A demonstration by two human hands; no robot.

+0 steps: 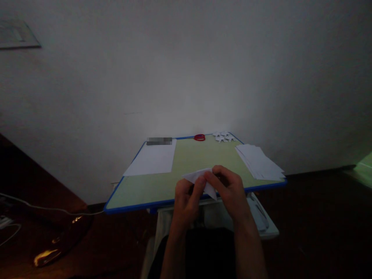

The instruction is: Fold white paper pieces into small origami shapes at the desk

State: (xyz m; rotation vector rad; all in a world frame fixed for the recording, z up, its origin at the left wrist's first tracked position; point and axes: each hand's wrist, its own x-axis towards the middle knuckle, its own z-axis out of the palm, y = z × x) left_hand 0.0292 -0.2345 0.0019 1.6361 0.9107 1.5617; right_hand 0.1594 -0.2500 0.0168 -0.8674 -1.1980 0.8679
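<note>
Together, both hands [185, 195] [232, 192] tight on folded paper [210, 189], seemingly just above the blue near edge [139, 205], open tabletop [197, 157] beyond.

A home, seemingly — pale wall [186, 77], switch plate [19, 35], blue-edged table [197, 155]

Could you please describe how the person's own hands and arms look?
The left hand and right hand are bare, without gloves. No sleeve covers the visible forearms, and no watch or bracelet shows in this dim picture. Dark clothing shows between them.
</note>
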